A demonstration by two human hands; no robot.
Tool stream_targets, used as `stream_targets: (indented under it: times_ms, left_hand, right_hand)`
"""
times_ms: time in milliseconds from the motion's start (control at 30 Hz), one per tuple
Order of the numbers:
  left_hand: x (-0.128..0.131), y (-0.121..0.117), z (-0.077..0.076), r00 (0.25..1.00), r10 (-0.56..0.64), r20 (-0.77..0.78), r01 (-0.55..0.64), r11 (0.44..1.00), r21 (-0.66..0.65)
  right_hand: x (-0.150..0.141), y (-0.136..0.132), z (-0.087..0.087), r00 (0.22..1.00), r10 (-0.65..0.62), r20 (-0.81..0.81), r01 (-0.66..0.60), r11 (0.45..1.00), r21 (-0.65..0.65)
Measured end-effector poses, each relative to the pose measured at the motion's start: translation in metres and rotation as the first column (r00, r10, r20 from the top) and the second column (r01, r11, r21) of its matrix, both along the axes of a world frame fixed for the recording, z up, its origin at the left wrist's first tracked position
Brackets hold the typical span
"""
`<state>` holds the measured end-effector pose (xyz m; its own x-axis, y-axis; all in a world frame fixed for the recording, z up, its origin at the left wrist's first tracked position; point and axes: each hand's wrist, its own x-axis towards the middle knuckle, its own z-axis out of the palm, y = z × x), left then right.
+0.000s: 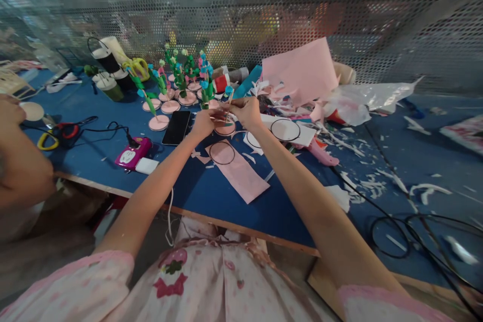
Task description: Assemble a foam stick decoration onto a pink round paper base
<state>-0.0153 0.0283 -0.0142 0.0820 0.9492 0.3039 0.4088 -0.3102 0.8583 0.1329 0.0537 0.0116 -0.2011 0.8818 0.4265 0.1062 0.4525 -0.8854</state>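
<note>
A small craft flower stands between my hands, with a blue bloom [229, 90] on a thin pale stem above a round pink base [225, 129]. My right hand [247, 111] comes in from the right, its fingers pinched at the stem. From the left, my left hand [206, 123] has its fingers closed at the lower stem; the fingertips are partly hidden. Just behind stand several finished-looking craft flowers [183, 88] with green leaves on round pink bases. In front of my hands lies a pink strip [243, 176] with a black ring [222, 153] on it.
A black phone [176, 128], a magenta power adapter [134, 153] and scissors [58, 135] lie to the left. On the right are a pink sheet [300, 70], a pink glue gun [322, 153], paper scraps and black cable [392, 219]. Another person's arm [22, 161] rests far left.
</note>
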Motion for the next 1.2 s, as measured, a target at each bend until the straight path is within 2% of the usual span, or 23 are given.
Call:
stream_targets:
  times_ms: [67,133,233,500,1033,1200]
  left_hand:
    - [-0.005,-0.005,0.010,0.985,-0.047,-0.165,0.052,0.998,0.027]
    - [-0.010,-0.010,0.018,0.954,-0.033,-0.297,0.055,0.996,0.065]
    - [-0.013,-0.015,0.024,0.932,-0.024,-0.362,0.035,0.999,0.026]
    - [-0.012,-0.013,0.018,0.942,-0.048,-0.331,0.030,0.998,-0.058]
    - [-0.015,-0.007,0.011,0.946,-0.087,-0.311,0.075,0.996,-0.051]
    - [-0.015,-0.008,0.013,0.947,-0.064,-0.313,0.062,0.998,-0.017]
  right_hand:
    - [0.001,0.000,0.000,1.000,0.004,0.004,-0.004,1.000,0.016]
    - [0.001,0.001,-0.001,1.000,0.022,0.003,-0.022,0.999,0.028]
    - [0.002,0.003,-0.003,1.000,0.028,-0.003,-0.028,0.999,0.018]
    - [0.001,0.000,0.001,0.999,0.007,0.044,-0.006,1.000,-0.009]
    - [0.001,0.000,0.001,0.999,0.011,0.046,-0.010,1.000,-0.029]
    - [0.001,0.000,0.001,0.999,0.024,0.032,-0.022,0.999,-0.041]
